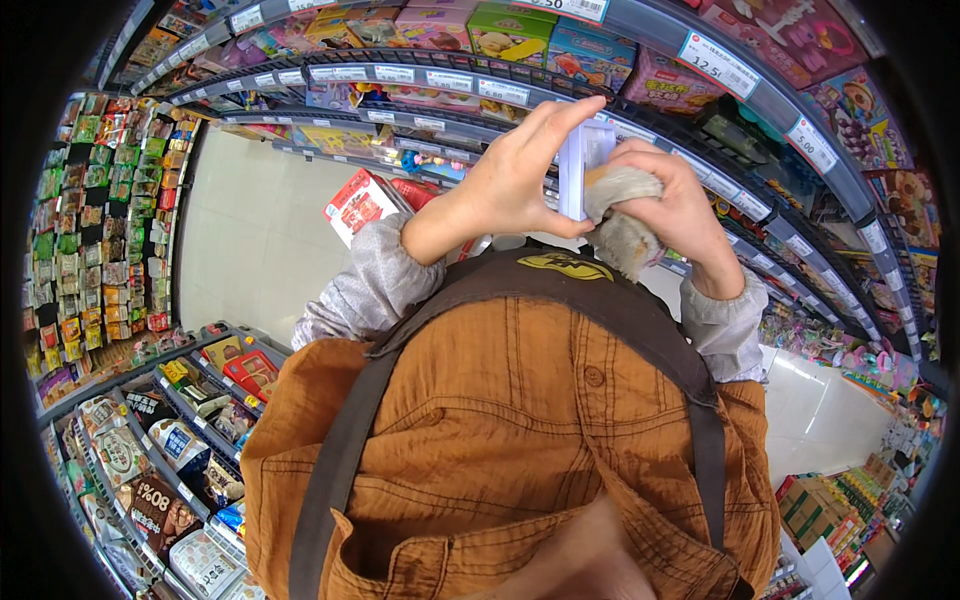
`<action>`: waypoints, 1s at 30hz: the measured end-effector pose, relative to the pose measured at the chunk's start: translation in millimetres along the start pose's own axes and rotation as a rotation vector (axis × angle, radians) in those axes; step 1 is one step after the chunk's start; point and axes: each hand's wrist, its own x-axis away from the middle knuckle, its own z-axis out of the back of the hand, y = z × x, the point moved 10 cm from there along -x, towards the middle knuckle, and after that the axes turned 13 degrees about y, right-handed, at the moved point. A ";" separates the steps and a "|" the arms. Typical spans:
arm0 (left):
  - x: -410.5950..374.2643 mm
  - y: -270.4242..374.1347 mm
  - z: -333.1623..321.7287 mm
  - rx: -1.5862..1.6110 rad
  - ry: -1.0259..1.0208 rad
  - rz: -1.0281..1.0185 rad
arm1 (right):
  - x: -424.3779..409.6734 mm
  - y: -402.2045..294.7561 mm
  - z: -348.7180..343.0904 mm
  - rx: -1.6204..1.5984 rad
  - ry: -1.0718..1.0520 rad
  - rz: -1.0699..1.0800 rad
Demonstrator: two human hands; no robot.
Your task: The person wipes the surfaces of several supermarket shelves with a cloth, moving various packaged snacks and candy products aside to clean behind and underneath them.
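My left hand (504, 174) grips a small translucent, pale-lilac plastic box (573, 174) between thumb and fingers. It is held up on edge in front of a store shelf. Bunched in my right hand (664, 191) is a grey-beige cloth (624, 196), pressed up against the box's right side. Part of the cloth hangs below the fingers. What the box contains cannot be made out. Both hands are above the dark apron (495, 279), in front of my chest.
Curved shelf tiers (517, 91) with price tags and boxed goods run close ahead and to the right. A red-and-white carton (361, 204) is below my left forearm. Bins of snack bags (154, 510) stand at lower left, and a hanging-packet rack (97, 217) lies beyond the pale floor (247, 225).
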 end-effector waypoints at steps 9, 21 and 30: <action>14.2 -68.0 22.1 0.818 0.340 0.533 | 27.5 19.2 80.9 -0.282 0.395 -0.125; 59.9 -67.9 -61.8 1.413 0.161 1.267 | 15.2 -14.2 55.2 0.066 0.538 0.186; 68.8 -52.5 -71.6 1.432 -0.017 1.160 | 6.9 -9.7 40.2 0.463 0.711 0.045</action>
